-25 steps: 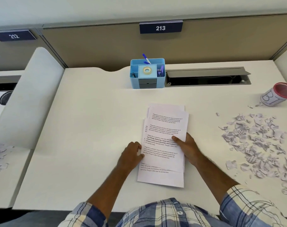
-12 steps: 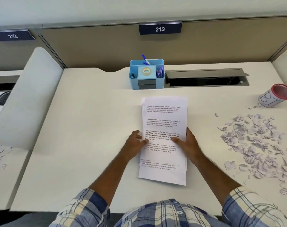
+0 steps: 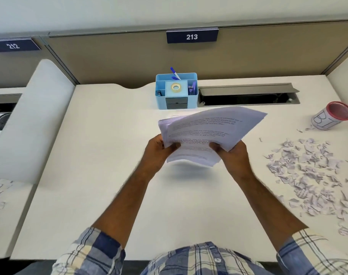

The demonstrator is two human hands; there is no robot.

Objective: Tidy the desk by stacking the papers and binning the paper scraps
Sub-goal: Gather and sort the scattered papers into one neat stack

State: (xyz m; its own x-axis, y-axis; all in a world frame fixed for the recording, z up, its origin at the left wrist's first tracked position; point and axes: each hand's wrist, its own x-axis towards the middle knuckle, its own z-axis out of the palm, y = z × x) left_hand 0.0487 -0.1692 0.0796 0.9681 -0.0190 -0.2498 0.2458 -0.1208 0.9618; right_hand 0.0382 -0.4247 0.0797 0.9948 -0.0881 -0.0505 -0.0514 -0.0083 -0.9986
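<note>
1. Desk (image 3: 113,175): broad, smooth, matte off-white top with a curved notch at the back edge. It is slick, so any sheet that drops would likely slide.
2. Paper scraps (image 3: 312,175): wide scatter of torn, crumpled bits on the right side of the desk, none binned yet. Light and ragged; a sweep of the lifted sheets or a forearm could waft them off the edge.
3. Stack of printed papers (image 3: 209,132): held in the air above mid-desk, tilted, far corner fanning out to the right. Thin, floppy, edges not squared. Risk: loose sheets slipping out of the fan if the grip slackens or the stack is tapped down crooked.
4. Bin cup (image 3: 332,116): small white cylinder with a red rim, handwriting on its side, lying tipped at far right. Its narrow mouth may spill scraps.
5. Left hand (image 3: 157,149): clasps the stack's near left edge, thumb on top.
6. Right hand (image 3: 230,153): clasps the near right edge, fingers beneath.
</note>
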